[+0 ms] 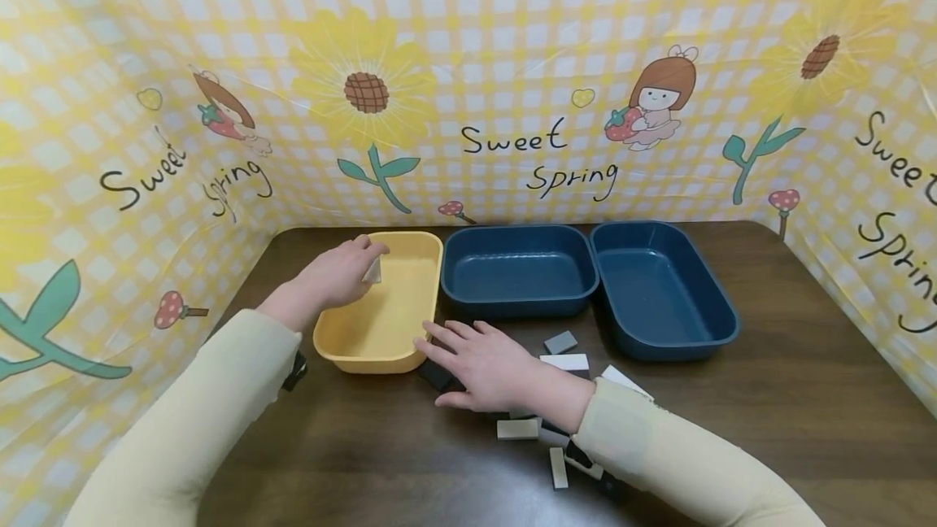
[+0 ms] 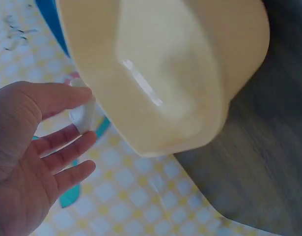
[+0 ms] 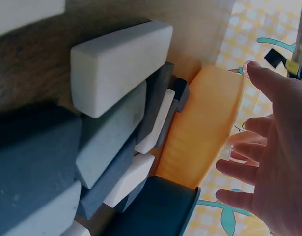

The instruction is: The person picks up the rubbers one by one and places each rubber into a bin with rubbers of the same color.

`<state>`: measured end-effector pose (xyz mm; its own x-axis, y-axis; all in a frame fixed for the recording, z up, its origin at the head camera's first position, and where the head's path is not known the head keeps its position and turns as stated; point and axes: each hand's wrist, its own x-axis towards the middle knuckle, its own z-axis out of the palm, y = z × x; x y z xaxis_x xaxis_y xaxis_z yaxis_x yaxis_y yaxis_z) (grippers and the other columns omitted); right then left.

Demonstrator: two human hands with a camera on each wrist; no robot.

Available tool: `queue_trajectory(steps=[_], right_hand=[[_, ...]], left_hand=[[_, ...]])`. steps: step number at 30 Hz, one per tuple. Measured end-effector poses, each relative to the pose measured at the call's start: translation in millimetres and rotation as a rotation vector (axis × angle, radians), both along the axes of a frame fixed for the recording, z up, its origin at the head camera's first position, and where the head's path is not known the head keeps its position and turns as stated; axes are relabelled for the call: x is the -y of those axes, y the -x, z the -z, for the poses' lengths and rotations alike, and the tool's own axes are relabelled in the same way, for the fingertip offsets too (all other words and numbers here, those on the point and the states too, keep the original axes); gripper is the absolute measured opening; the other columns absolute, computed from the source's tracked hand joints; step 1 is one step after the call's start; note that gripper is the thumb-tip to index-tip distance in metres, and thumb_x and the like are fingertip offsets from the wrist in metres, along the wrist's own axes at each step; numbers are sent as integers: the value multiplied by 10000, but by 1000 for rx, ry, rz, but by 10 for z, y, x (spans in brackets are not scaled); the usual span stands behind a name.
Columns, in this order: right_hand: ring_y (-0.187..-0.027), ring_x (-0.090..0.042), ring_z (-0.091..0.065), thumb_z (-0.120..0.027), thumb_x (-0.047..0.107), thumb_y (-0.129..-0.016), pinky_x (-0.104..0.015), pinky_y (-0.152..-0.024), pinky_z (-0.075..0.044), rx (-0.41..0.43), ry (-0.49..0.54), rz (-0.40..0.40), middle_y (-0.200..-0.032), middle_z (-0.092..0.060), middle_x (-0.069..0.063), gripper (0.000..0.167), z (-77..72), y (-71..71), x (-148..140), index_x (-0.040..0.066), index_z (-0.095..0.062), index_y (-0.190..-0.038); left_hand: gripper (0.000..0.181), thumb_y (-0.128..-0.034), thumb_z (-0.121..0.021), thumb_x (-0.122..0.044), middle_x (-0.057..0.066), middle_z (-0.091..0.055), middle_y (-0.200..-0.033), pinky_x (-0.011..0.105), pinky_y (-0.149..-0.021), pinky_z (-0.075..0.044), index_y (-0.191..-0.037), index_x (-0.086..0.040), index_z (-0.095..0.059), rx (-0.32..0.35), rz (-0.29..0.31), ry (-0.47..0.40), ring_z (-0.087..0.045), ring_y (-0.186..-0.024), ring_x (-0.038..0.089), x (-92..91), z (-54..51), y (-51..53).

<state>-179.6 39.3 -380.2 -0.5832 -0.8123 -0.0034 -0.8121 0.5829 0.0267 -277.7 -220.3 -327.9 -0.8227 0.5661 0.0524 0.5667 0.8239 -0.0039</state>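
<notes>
My left hand [image 1: 339, 271] is over the far left side of the yellow tray [image 1: 381, 360]. Between its thumb and fingers it pinches a small white block [image 2: 83, 112], held above the tray; its far end is hidden by the fingers. My right hand [image 1: 486, 364] hovers by the tray's near right corner, fingers spread, holding nothing. Beneath and beside that hand lies a loose pile of white, grey and black blocks, among them a white block [image 3: 123, 66], a grey block [image 1: 560, 342] and a black block [image 1: 436, 375]. The forearm hides part of the pile.
Two dark blue trays, a middle one [image 1: 520, 306] and a right one [image 1: 677, 348], stand beside the yellow tray along the back of the brown table [image 1: 351, 462]. A yellow checked cloth [image 1: 454, 39] hangs behind and at both sides.
</notes>
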Motion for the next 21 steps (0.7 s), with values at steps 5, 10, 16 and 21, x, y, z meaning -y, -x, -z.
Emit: queue_trajectory(steps=[5, 10, 16, 21], right_hand=[[-1388, -230, -326, -496, 602, -935, -471, -1061, -349, -3, -22, -11, -1593, -230, -42, 762, 67, 23, 2, 222, -261, -1553], [-1367, -217, -356, -489, 613, -932, -458, -1051, -365, -11, -29, -21, -1594, -225, -42, 777, 98, 36, -16, 223, -242, -1557], [-1313, -209, -421, -502, 616, -924, -429, -1016, -401, -35, -9, -39, -1587, -244, -55, 782, 107, 49, -31, 213, -264, -1552], [-1271, -207, -466, -522, 624, -910, -408, -1001, -414, -18, -7, -35, -1581, -261, -53, 788, 74, 74, -16, 217, -290, -1544]], left_hand=[[328, -818, -580, 109, 194, -523, -990, 456, -782, -493, -1145, 107, -560, 59, -24, 45, -561, -878, 347, 22, 38, 197], [183, -895, -466, 103, 169, -523, -965, 418, -746, -472, -1029, 72, -586, 156, -63, 70, -541, -832, 287, -8, 136, 357], [249, -963, -417, 53, 248, -546, -1183, 478, -887, -464, -1157, 77, -572, 217, -146, 154, -564, -1045, 376, -94, 203, 460], [190, -925, -476, 88, 266, -551, -1230, 515, -952, -433, -1080, 55, -581, 207, -160, 260, -537, -1119, 416, -100, 199, 503]])
